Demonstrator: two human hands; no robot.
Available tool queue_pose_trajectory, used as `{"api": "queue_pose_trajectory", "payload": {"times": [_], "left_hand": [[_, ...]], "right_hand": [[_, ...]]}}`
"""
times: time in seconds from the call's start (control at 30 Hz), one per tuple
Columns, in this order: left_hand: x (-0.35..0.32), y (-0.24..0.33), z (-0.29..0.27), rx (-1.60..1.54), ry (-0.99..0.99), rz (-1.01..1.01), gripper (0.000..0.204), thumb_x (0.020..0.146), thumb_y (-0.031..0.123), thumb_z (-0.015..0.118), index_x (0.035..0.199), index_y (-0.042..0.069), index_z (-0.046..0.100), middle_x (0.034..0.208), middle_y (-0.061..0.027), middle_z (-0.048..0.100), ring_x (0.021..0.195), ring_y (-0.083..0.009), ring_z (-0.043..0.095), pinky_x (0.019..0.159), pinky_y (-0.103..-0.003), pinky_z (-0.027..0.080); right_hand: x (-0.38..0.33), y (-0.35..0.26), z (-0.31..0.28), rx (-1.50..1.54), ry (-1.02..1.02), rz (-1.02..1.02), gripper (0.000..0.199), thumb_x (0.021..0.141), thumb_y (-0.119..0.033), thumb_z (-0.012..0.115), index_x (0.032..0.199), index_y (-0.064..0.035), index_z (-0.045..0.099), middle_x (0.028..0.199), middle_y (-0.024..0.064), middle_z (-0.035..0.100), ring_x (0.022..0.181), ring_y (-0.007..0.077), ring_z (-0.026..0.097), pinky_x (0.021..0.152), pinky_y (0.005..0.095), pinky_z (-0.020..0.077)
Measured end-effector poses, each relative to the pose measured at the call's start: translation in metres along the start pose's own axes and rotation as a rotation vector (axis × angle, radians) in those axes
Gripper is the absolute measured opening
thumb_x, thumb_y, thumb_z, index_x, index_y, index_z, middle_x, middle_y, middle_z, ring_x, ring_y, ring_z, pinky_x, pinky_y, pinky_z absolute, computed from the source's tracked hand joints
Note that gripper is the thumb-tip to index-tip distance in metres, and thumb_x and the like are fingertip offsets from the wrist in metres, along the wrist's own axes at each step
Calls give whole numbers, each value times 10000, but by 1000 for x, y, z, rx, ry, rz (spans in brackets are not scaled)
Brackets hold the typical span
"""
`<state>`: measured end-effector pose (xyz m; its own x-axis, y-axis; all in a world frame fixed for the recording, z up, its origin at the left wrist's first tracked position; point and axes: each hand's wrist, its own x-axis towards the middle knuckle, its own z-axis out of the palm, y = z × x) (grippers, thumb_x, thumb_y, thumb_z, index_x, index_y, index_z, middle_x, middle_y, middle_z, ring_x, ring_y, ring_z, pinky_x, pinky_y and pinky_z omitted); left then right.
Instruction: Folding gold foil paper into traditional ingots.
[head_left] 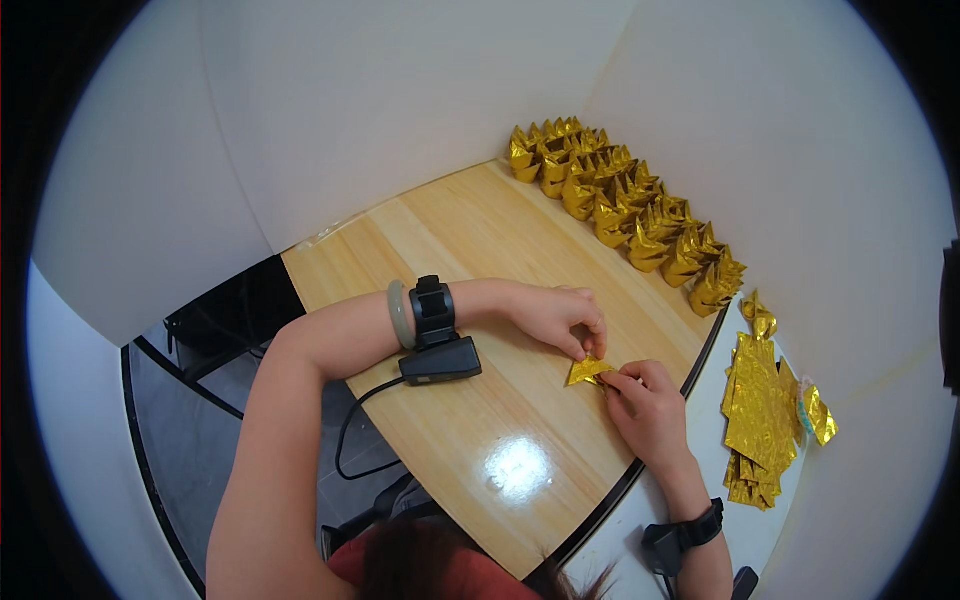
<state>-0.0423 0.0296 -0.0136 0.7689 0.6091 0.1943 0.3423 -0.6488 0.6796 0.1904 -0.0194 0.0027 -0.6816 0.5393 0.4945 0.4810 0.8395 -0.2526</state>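
A small piece of folded gold foil paper (588,370) is held low over the wooden table (470,240), between my two hands. My left hand (562,318) reaches in from the left, its thumb and fingers pinched on the paper's far edge. From the near right side, my right hand (648,400) grips the paper's right end between thumb and fingertips. The fingers cover part of the folds, so the paper's full shape is hidden. A bangle (400,315) and a black strapped device (440,345) are on my left wrist.
Rows of folded gold paper ingots (625,200) line the table's far right edge. On a white surface (715,475) to the right lies a stack of flat gold foil sheets (758,410). White partition walls (400,90) stand behind. A black cable (345,440) hangs off the left edge.
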Motion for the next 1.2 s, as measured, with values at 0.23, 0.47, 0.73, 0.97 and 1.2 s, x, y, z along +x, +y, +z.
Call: {"api": "queue_pose_trajectory", "payload": {"times": [0.23,0.47,0.73,0.97,1.2], "left_hand": [[2,4,2,-36,-25,-12,258,745,206,694,977,98,664,893,-33,636,977,-215,473,894,-322,369],[1,6,11,16,119,60,278,738,208,704,963,69,616,911,-55,621,979,-225,475,872,-341,388],[4,37,14,-356,85,-163,166,850,125,625,954,4,579,761,-16,627,670,-68,565,606,-214,456],[9,49,20,-479,113,-223,140,857,96,619,951,-2,584,768,-38,636,683,-60,580,604,-203,460],[11,54,24,-655,168,-303,146,848,87,628,944,-13,584,781,-42,641,705,-60,585,598,-201,461]], "right_hand": [[-4,9,4,295,-104,397,342,701,-148,751,970,-39,570,893,94,583,816,255,567,723,331,467],[-3,15,5,-70,45,105,409,684,-159,783,980,-28,533,869,106,586,804,227,578,720,309,468],[0,5,2,771,44,627,231,809,-82,684,987,5,566,812,78,663,670,56,575,611,202,464],[-5,12,0,684,84,640,193,888,-176,600,838,7,638,638,33,635,554,38,529,516,183,409],[0,7,-5,918,192,714,238,922,-209,555,828,-2,626,611,34,611,514,50,537,478,185,421]]}}
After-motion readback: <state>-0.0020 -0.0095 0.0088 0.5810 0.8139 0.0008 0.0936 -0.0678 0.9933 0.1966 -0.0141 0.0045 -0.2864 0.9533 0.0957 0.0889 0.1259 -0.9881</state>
